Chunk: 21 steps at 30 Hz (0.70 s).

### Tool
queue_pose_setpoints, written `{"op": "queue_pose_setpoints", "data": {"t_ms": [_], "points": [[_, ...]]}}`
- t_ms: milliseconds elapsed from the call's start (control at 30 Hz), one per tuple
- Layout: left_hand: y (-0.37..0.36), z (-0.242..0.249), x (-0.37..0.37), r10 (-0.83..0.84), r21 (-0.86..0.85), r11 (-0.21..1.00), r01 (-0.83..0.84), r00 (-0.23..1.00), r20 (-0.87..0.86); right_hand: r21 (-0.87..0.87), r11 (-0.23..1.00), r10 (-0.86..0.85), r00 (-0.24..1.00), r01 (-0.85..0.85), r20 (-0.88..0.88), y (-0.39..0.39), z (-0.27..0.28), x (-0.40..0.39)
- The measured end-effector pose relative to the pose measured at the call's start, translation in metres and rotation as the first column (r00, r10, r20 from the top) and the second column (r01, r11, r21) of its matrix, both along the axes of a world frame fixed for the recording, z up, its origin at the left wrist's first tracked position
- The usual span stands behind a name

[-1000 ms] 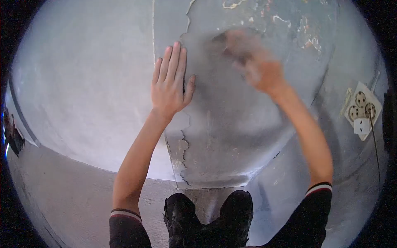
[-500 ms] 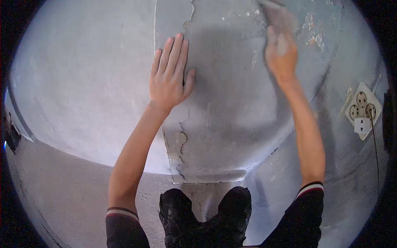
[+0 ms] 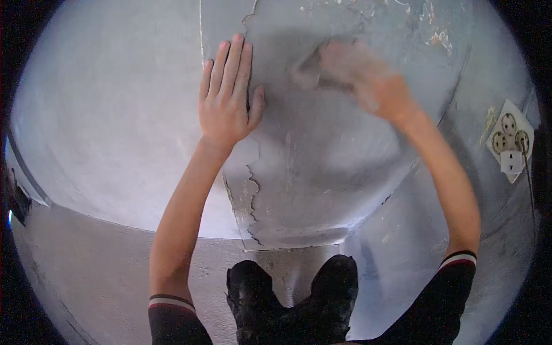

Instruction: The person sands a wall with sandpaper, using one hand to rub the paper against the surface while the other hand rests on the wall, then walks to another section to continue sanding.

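My left hand [image 3: 224,109] lies flat on the grey wall [image 3: 132,115], fingers stretched upward and the thumb a little apart. It holds nothing and rests beside a long vertical crack with a ragged, peeling edge. To its right, my right hand [image 3: 382,92] is against the same wall, smeared by motion. Its fingers press on a flat grey-brown sheet [image 3: 309,72], also blurred, whose kind I cannot tell. Dusty pale marks show on both hands. Around the right hand the wall is darker and scuffed, with flaked white patches [image 3: 440,40] above and to the right.
On the right-hand wall is a white socket plate [image 3: 510,138] with several outlets, a white plug-in piece and a dark cable [image 3: 531,195] hanging down. My dark shoes [image 3: 250,282] stand on the rough floor [image 3: 109,259] close below the wall. A dark object [image 3: 20,204] sits at the far left.
My right hand has swept left and slightly down across the wall with the sheet. My left hand stays flat at the same spot by the crack, while the view has shifted a little.
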<state>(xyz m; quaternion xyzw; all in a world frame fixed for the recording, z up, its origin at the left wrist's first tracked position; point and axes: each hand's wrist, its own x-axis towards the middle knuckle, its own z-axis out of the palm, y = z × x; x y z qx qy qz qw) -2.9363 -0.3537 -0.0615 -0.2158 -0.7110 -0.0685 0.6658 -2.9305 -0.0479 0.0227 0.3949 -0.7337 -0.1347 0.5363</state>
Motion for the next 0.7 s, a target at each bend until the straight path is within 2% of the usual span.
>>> {"op": "queue_pose_setpoints", "data": {"t_ms": [67,100,133,167,233,267,300,333,367,400,433,467,533,567,600,633,667,700], "points": [[0.001,0.000,-0.001,0.026,0.019,0.999,-0.026,1.000,-0.011,-0.086,0.996,-0.039,0.997,0.033,-0.067,0.000,0.030,0.000],[0.001,0.000,-0.001,0.025,0.011,1.000,-0.025,1.000,-0.015,-0.355,0.932,-0.110,0.990,0.074,-0.082,-0.002,0.050,0.004],[0.002,0.000,-0.001,0.030,0.024,0.999,-0.029,0.999,-0.033,-0.598,0.795,-0.185,0.980,0.105,-0.074,-0.004,0.058,0.007],[0.003,0.000,0.000,0.034,0.040,0.999,-0.032,0.998,-0.052,-0.603,0.791,-0.192,0.979,0.109,-0.075,-0.010,0.049,0.004],[0.002,0.000,0.002,0.034,0.020,0.999,-0.034,0.999,-0.030,-0.434,0.885,0.057,0.963,-0.171,-0.264,-0.032,0.022,-0.001],[0.002,0.000,0.003,0.044,0.005,0.999,-0.044,0.999,-0.012,-0.431,0.887,0.052,0.962,-0.168,-0.268,-0.039,0.018,0.009],[0.002,0.001,0.003,0.040,0.011,0.999,-0.040,0.999,-0.019,-0.178,0.960,0.168,0.955,-0.215,-0.245,-0.044,0.017,0.021],[0.002,0.000,0.002,0.043,0.011,0.999,-0.043,0.999,-0.024,0.083,0.962,0.273,0.943,-0.262,-0.191,-0.045,0.017,0.027],[0.002,0.000,0.001,0.049,0.007,0.999,-0.049,0.998,-0.027,0.083,0.961,0.275,0.942,-0.263,-0.195,-0.031,0.025,0.022],[0.002,-0.001,0.002,0.051,0.004,0.999,-0.051,0.998,-0.030,-0.199,0.979,0.015,0.990,-0.044,-0.141,-0.006,0.038,0.011],[0.003,-0.001,0.002,0.059,0.006,0.998,-0.059,0.998,-0.029,-0.448,0.873,-0.222,0.975,0.191,-0.018,0.009,0.047,0.003],[0.004,-0.001,0.002,0.064,0.009,0.998,-0.064,0.998,-0.028,-0.452,0.872,-0.224,0.974,0.190,-0.024,0.007,0.053,-0.001],[0.005,-0.002,0.001,0.065,0.009,0.998,-0.065,0.998,-0.024,-0.540,0.837,-0.062,0.964,-0.091,-0.258,-0.006,0.056,-0.006],[0.005,-0.001,0.001,0.070,0.012,0.998,-0.070,0.997,-0.020,-0.456,0.889,-0.048,0.981,-0.044,-0.189,-0.013,0.027,-0.003],[0.005,-0.001,0.002,0.062,0.005,0.998,-0.062,0.998,-0.021,-0.462,0.886,-0.057,0.980,-0.038,-0.190,-0.025,0.012,0.010],[0.005,-0.002,0.002,0.063,0.003,0.998,-0.063,0.998,-0.020,-0.193,0.972,0.096,0.973,-0.137,-0.208,-0.038,-0.001,0.019],[0.005,0.000,0.002,0.066,0.001,0.998,-0.066,0.997,-0.029,0.092,0.968,0.248,0.950,-0.234,-0.191,-0.042,-0.004,0.022],[0.006,0.001,0.002,0.065,-0.010,0.998,-0.065,0.997,-0.037,0.083,0.969,0.245,0.948,-0.233,-0.201,-0.034,0.003,0.024]]}}
